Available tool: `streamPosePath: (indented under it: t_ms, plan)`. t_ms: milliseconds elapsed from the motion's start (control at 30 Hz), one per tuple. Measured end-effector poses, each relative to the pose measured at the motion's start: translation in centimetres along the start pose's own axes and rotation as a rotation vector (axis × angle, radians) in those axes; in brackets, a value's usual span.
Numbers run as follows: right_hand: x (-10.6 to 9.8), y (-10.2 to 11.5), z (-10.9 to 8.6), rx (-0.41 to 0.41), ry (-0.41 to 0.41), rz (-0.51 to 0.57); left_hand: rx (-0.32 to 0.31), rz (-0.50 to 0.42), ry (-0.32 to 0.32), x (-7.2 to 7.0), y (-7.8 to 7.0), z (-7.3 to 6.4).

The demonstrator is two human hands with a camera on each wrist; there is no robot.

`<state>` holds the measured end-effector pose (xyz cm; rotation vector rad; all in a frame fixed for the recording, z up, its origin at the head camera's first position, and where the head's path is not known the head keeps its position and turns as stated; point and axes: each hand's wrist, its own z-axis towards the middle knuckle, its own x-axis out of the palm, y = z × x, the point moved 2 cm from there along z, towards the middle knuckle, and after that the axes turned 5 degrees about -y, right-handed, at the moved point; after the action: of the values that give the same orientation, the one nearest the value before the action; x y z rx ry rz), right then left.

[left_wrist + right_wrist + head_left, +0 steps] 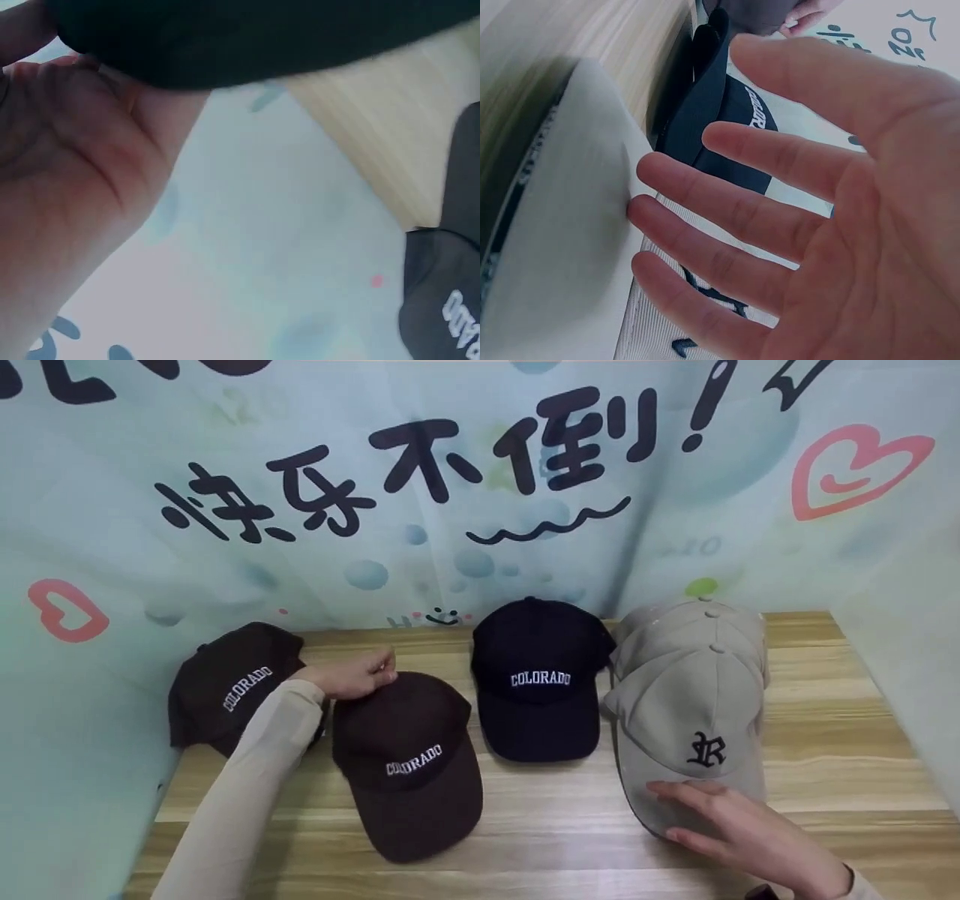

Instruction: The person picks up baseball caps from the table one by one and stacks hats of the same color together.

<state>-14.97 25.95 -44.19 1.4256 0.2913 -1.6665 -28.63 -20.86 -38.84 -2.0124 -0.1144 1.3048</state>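
My left hand (349, 675) pinches the top back of a dark brown baseball cap (405, 735) lettered COLORADO, its brim toward me. In the left wrist view, that cap's dark fabric (262, 45) hangs over the palm and hides the fingertips. At the right, my right hand (750, 832) spreads its fingers over the brim of a beige cap (675, 697) with a black R on the front. The right wrist view has straight fingers (727, 202) with their tips right at the beige brim (570, 210). Another beige cap (652, 619) sits behind that one.
A second dark brown COLORADO cap (225, 682) lies at the far left, partly behind my left sleeve (247, 780). Between the held cap and the beige ones sits a navy COLORADO cap (540, 660). The wooden tabletop (832, 735) meets a printed backdrop (300, 577) behind.
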Motion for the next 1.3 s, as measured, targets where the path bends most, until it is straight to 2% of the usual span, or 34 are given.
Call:
streamPosePath:
  t_ms: [133,300,500,667,767,933,1067,1200,1300]
  plan:
    - [0.6,0.7,1.2,-0.053,0.002,0.030,-0.017,-0.009,0.004,0.5,0.5,0.4]
    - [2.3,2.5,3.4,-0.094,0.075,0.077,-0.066,0.039,-0.020,0.4,1.0,0.1]
    - [5.3,4.8,5.8,-0.123,0.191,0.112,-0.147,0.115,-0.097,-0.5,3.3,-2.2]
    - [7.3,6.7,7.2,-0.163,0.268,0.048,-0.202,0.188,-0.182,-1.1,5.6,-4.2]
    - [7.9,7.5,8.1,-0.163,0.289,0.009,-0.262,0.208,-0.210,-1.9,6.9,-5.2]
    - [8.2,8.7,10.0,-0.165,0.302,-0.009,-0.362,0.221,-0.264,-3.5,9.2,-6.6]
    - [8.6,9.5,11.4,-0.186,0.278,-0.021,-0.425,0.203,-0.326,-4.5,11.5,-7.8]
    - [9.5,10.0,12.1,-0.205,0.242,0.010,-0.459,0.169,-0.423,-4.8,13.7,-8.9]
    - [10.2,10.1,12.4,-0.217,0.217,0.041,-0.487,0.158,-0.465,-4.9,15.0,-9.6]
